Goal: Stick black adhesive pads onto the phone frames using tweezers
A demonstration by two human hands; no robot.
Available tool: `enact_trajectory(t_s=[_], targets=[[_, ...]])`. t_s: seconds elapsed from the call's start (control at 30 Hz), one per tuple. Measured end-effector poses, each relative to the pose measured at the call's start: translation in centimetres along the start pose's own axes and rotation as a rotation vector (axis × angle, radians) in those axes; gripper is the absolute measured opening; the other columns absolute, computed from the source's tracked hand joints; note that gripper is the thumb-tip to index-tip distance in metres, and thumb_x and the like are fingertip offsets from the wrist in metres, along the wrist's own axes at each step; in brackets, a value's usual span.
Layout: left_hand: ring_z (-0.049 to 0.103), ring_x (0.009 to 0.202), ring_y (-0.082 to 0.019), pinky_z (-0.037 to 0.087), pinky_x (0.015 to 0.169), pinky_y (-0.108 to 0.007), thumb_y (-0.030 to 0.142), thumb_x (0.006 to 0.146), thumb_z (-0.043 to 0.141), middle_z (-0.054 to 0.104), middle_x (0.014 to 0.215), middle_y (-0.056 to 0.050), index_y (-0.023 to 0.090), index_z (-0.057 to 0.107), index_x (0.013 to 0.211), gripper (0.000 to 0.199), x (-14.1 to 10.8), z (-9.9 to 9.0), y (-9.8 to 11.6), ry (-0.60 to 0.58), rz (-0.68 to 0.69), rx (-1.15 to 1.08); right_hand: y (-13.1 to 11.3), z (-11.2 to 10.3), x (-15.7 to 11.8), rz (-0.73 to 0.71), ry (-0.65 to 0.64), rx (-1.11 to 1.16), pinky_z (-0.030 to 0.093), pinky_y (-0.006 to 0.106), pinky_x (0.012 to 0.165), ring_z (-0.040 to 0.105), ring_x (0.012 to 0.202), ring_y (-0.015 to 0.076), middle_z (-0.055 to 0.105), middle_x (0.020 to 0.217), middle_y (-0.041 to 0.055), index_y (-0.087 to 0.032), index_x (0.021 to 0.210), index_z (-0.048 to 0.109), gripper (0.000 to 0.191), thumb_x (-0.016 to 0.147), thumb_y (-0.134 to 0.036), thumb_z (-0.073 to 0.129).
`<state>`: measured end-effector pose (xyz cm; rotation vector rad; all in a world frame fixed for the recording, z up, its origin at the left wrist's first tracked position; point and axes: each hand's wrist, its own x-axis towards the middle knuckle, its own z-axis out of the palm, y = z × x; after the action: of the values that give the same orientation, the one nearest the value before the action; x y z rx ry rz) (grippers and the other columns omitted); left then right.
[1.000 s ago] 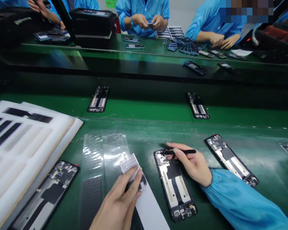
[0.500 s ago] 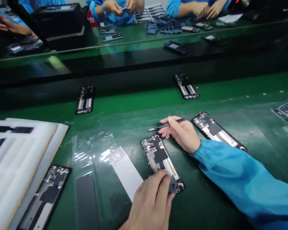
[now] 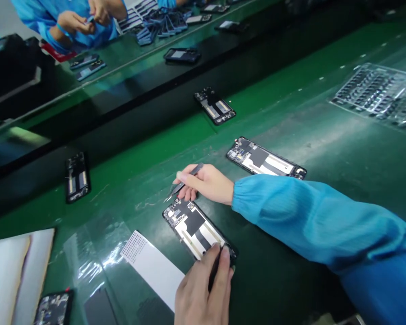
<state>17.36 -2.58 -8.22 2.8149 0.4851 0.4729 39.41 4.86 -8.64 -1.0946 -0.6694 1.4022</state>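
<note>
Right hand point(image 3: 206, 183) grips slim black tweezers point(image 3: 186, 183): thumb and fingers point(image 3: 186, 192) are pressed together around the shank, with the tips pointing down and left. Tips stop just beyond the fingers, close to the upper corner of an open phone housing point(image 3: 192, 230), with no contact visible.

Left hand point(image 3: 203, 293) lies over the housing's lower end, its fingers point(image 3: 225, 262) slightly spread and touching the frame. A dark narrow strip point(image 3: 216, 268) runs beneath those fingers; whether they pinch it cannot be determined.

Housing lies flat on the green table point(image 3: 291, 99), directly beneath both sets of fingers. White perforated backing strip point(image 3: 149, 264) sits just left of the left fingers, on clear film point(image 3: 91, 266). Second housing point(image 3: 265, 158) lies just beyond the right fingers; two more point(image 3: 213, 106) point(image 3: 77, 177) lie farther out. Clear tray of small dark parts point(image 3: 375, 92) sits well to the right. Blue sleeve point(image 3: 311, 216) covers the right forearm. Co-worker's hands point(image 3: 76, 22) appear at the top, well apart.
</note>
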Motion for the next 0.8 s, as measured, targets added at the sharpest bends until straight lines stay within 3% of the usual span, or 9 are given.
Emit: enact_trajectory(t_s=[0.3,0.53,0.67,0.73,0.8], targets=[[0.071,0.086,-0.02,0.058,0.075,-0.03,0.005,0.086,0.068,0.074,0.118,-0.014,0.01,0.066,0.122,0.037,0.9,-0.1,0.3,0.027,0.05,0.03,0.0,0.2,-0.1,-0.03,-0.026,-0.029,0.049,0.015,0.047,0.061,0.049,0.0073,0.064,0.054,-0.003,-0.013,0.082,0.062,0.017,0.099,-0.016,0.059],[0.067,0.081,-0.02,0.056,0.069,-0.03,0.006,0.085,0.069,0.074,0.118,-0.013,0.011,0.068,0.121,0.037,0.9,0.0,0.6,-0.025,0.085,0.125,0.0,0.1,-0.1,-0.045,-0.027,-0.025,0.049,0.014,0.047,0.061,0.049,0.0073,0.064,0.054,-0.003,-0.013,0.082,0.063,0.017,0.098,-0.017,0.06],[0.065,0.093,-0.025,0.055,0.072,-0.036,0.014,0.084,0.072,0.062,0.138,-0.017,0.022,0.069,0.124,0.041,0.9,-0.3,0.2,-0.076,-0.008,0.143,-0.1,0.3,0.0,-0.021,-0.028,0.022,0.049,0.014,0.045,0.061,0.046,0.0074,0.064,0.052,-0.0025,-0.013,0.081,0.062,0.019,0.099,-0.016,0.057],[0.061,0.112,-0.034,0.053,0.079,-0.044,0.021,0.083,0.074,0.049,0.152,-0.014,0.035,0.067,0.127,0.046,1.3,-0.5,-0.3,-0.1,-0.047,0.151,-0.2,0.3,0.0,0.0,-0.028,0.05,0.048,0.015,0.045,0.061,0.044,0.0082,0.065,0.051,-0.0013,-0.013,0.081,0.062,0.02,0.1,-0.016,0.055],[0.045,0.134,-0.045,0.049,0.088,-0.057,0.031,0.081,0.077,0.039,0.159,-0.012,0.043,0.062,0.132,0.054,1.7,-0.8,-0.8,-0.126,-0.091,0.219,-0.5,0.1,0.1,0.046,-0.012,0.088,0.048,0.016,0.045,0.062,0.043,0.0098,0.067,0.05,0.001,-0.013,0.084,0.062,0.021,0.101,-0.015,0.049]])
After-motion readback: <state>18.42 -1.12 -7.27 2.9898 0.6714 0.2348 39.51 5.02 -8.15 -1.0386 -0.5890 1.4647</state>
